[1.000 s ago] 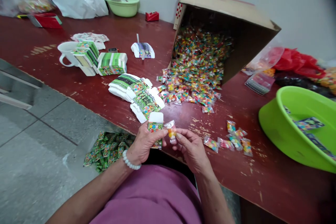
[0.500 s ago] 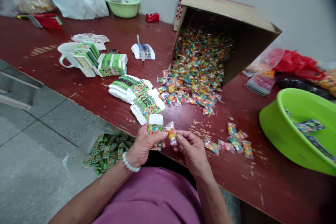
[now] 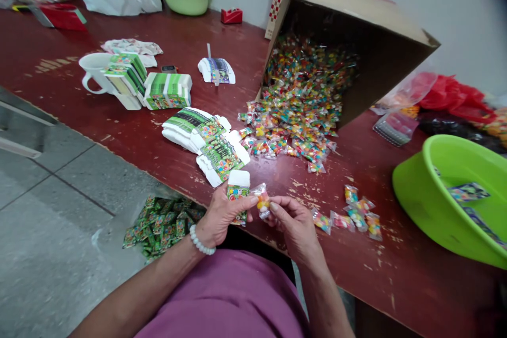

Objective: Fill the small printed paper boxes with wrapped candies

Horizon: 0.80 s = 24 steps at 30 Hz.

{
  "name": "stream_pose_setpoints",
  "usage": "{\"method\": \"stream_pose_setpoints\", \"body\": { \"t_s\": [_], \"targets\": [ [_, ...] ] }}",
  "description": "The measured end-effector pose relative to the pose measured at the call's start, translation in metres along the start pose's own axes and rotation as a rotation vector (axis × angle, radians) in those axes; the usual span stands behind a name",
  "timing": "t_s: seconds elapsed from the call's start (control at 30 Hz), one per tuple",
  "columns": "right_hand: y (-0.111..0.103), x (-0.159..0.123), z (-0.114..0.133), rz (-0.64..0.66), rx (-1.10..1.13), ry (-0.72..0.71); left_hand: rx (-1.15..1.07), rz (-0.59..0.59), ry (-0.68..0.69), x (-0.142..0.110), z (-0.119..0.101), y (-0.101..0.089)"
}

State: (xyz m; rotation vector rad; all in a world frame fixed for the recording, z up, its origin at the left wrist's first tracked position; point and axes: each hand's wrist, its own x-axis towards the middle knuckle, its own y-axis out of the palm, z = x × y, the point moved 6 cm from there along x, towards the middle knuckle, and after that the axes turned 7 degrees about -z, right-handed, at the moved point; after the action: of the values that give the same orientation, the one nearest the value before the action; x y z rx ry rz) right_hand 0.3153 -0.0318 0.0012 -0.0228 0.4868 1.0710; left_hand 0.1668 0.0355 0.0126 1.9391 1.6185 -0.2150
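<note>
My left hand point(image 3: 222, 216) is closed around a small green printed box point(image 3: 238, 191) with its white top flap up. In my right hand point(image 3: 291, 220), thumb and fingers pinch a clear packet of colourful candies point(image 3: 262, 202), held just right of the box. The left thumb tip comes close to the packet; whether it touches I cannot tell. Beyond my hands lie flat green box blanks point(image 3: 224, 154), fanned over one another. To the right of my right hand are several loose candy packets point(image 3: 355, 217) on the table.
A tipped cardboard box point(image 3: 380, 10) spills candy packets point(image 3: 295, 111) onto the red table point(image 3: 317, 280). A green basin point(image 3: 412, 190) stands at right. Bundled green boxes point(image 3: 168, 91) lean near a white mug point(image 3: 94, 71). Filled green boxes point(image 3: 162, 227) lie in a clear bag below the table's edge.
Both hands keep their grip on the box and the candy packet, and have shifted very slightly right in view. The camera view has tilted a little.
</note>
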Motion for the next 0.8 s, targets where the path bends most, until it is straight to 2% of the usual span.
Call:
{"method": "stream_pose_setpoints", "body": {
  "t_s": [0.17, 0.33, 0.4, 0.47, 0.57, 0.8],
  "targets": [
    [0.001, -0.001, 0.000, 0.004, -0.001, -0.001, 0.002, -0.015, -0.026, -0.002, 0.001, -0.001],
    [-0.002, -0.002, 0.004, -0.022, -0.024, -0.057, 0.113, 0.039, 0.039, -0.003, -0.005, -0.011],
    [-0.004, -0.003, 0.012, -0.024, -0.064, -0.104, 0.244, 0.120, 0.071, -0.004, -0.008, -0.012],
    [-0.006, -0.004, 0.024, -0.014, -0.138, -0.162, 0.394, 0.256, 0.081, -0.007, -0.009, -0.009],
    [-0.006, -0.005, 0.039, 0.063, -0.290, -0.203, 0.545, 0.430, 0.058, -0.014, -0.007, 0.000],
    [-0.007, -0.003, 0.056, 0.247, -0.547, -0.190, 0.569, 0.549, -0.002, -0.023, -0.002, 0.012]
  ]
}}
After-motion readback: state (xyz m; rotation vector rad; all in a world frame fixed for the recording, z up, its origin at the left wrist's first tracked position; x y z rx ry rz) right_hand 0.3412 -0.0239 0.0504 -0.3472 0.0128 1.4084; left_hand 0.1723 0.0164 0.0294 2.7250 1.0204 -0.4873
